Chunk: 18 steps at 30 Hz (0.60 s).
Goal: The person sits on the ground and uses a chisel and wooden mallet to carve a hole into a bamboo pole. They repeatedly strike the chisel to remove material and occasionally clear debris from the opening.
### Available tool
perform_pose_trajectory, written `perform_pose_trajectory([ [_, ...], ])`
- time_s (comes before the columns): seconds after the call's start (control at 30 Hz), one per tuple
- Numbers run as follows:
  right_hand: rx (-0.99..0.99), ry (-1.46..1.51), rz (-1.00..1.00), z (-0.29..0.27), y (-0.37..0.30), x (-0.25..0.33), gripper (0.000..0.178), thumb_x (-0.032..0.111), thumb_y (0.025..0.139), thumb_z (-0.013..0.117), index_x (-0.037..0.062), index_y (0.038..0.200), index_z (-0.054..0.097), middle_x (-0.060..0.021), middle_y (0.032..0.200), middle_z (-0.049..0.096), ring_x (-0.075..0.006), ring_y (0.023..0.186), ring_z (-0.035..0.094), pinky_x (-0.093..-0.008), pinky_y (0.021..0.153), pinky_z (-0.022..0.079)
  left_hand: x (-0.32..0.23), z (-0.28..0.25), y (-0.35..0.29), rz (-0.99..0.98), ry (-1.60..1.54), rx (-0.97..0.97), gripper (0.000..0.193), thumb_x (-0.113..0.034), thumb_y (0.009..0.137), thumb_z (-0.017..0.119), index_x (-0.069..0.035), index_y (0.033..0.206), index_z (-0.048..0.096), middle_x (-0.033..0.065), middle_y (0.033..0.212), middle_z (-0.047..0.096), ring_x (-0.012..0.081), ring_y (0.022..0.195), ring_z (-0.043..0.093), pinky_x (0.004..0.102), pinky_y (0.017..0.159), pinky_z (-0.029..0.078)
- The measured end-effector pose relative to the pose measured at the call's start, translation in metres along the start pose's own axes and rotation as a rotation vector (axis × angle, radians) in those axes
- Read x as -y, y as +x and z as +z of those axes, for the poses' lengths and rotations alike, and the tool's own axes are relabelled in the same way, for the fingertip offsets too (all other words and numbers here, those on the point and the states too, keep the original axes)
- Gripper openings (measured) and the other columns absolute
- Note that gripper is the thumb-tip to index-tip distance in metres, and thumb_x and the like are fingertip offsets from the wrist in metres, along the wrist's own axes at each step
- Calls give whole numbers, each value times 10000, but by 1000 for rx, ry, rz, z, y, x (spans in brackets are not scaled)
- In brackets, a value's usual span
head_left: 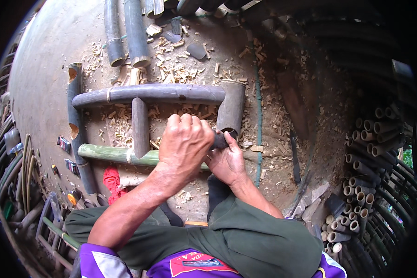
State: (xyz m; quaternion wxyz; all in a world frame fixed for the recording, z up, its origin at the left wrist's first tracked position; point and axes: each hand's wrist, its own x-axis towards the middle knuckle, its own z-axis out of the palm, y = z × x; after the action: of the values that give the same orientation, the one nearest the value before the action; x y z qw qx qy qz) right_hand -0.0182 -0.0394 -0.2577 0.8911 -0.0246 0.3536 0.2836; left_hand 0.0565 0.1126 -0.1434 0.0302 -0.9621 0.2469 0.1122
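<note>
Near centre in the head view, left hand (187,137) is closed round a short dark piece (218,142), right hand (228,160) pinching it too. Grey bamboo tube (231,107) sits just beside it at one o'clock; green pole (111,153), nine.

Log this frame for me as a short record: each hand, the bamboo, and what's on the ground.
Left hand: closed in a fist, apparently around a dark piece
Right hand: thumb and fingers on the same piece
Unclear: what the piece is, mostly covered
Bamboo ahead: grey pole crosswise; short grey bar between it and green pole
Bamboo left: dark notched pole
Bamboo right: wide grey tube
Ground: scattered shavings, red cloth
</note>
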Motion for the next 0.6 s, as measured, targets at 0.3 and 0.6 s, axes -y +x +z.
perform_pose_trajectory([
  [0.3,-71,-294,-77,22,-3,-13,355,360,1111,555,40,1189,687,-115,1231,710,-233,1147,681,-490,995,584,32,14,-30,-244,-384,132,90,-45,715,740,-44,800,710,178,755,717,368,730,730,496,718,574],
  [0.6,-44,-276,-6,-5,-55,-21,277,315,1105,541,57,1200,566,-154,1241,665,-275,1222,616,-441,1169,419,-12,-24,-34,229,-395,694,552,-514,891,730,38,880,706,223,829,754,358,808,776,484,740,619],
])
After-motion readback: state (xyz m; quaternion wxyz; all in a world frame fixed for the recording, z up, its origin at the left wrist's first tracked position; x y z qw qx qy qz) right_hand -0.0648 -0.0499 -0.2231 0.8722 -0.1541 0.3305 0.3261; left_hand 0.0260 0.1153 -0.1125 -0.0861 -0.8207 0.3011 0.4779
